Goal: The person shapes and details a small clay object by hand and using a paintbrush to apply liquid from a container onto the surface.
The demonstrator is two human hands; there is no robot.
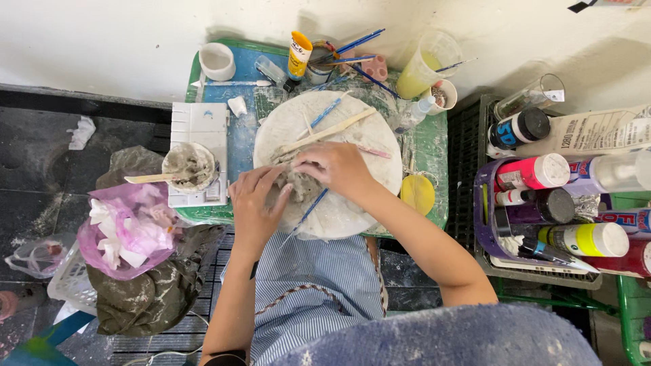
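Observation:
A lump of grey clay (293,181) lies on a round white board (376,135) on a small green table (432,146). My left hand (256,207) presses against the clay's left side. My right hand (336,168) covers its top right, fingers curled onto it. A long wooden stick (330,130), a blue-handled tool (325,112) and a thin pink tool (371,152) rest on the board above my hands. Another blue tool (308,211) pokes out below the clay.
A white palette (196,125) holds a bowl of grey slip (189,166) with a wooden spatula (150,178). Cups, brushes and a yellow tube (297,57) crowd the table's back. A yellow sponge (417,194) lies right. Paint bottles fill a basket (485,230) at right; a pink bag (129,230) sits left.

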